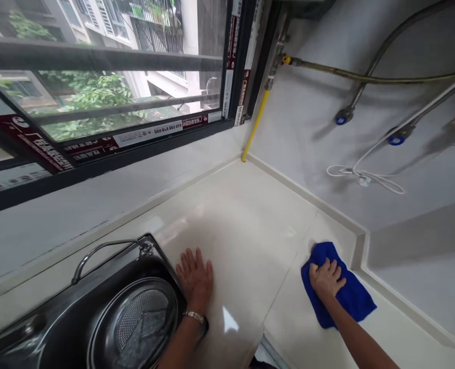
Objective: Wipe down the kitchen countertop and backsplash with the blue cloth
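My left hand (195, 279) lies flat on the cream countertop (231, 225), fingers spread and holding nothing, just right of the sink's edge. A bracelet circles that wrist. Over on the right, my right hand (326, 279) presses a blue cloth (356, 300) against the counter with bent fingers. The cloth is spread out and a little crumpled, close to the raised back edge by the wall. At the lower left is a stainless steel sink (66, 328) with a curved faucet (97, 253). A round metal colander (146, 318) sits in its basin.
A window (135, 77) with a dark frame runs along the left wall. In the corner, a yellow pipe (255, 125) rises from the counter. Blue-capped valves (342, 118), hoses and a tied white cord (366, 177) hang on the right wall. A raised lip (308, 192) borders the counter.
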A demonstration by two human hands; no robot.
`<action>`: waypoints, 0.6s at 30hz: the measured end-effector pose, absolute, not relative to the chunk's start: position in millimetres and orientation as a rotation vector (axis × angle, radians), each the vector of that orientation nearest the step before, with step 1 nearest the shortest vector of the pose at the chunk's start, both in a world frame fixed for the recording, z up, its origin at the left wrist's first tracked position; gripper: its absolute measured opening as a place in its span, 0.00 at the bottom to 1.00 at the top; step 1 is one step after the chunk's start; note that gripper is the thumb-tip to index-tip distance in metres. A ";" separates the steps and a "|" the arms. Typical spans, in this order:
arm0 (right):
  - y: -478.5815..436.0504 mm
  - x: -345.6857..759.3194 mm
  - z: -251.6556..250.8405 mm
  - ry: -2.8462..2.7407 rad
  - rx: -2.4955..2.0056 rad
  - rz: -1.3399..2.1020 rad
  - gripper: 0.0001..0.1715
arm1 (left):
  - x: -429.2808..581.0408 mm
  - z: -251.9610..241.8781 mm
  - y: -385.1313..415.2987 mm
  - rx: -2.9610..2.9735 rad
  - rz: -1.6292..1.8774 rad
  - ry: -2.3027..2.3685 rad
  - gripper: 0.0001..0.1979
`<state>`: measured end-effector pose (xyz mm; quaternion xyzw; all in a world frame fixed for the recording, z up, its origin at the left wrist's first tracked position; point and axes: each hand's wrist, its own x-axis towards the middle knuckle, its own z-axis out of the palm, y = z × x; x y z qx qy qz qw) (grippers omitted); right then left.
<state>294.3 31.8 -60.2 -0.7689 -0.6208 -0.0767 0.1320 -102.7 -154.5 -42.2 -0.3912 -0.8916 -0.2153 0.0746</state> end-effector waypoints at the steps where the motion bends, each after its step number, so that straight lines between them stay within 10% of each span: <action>1: 43.6 282.8 -57.7 -1.791 -2.238 -0.235 0.40 | -100.4 -40.4 -155.8 -1.183 -0.625 -2.677 0.28; 18: 166.5 37.4 -32.7 -2.428 -1.619 0.057 0.40 | -94.5 -23.8 -162.3 -1.226 -0.428 -2.773 0.30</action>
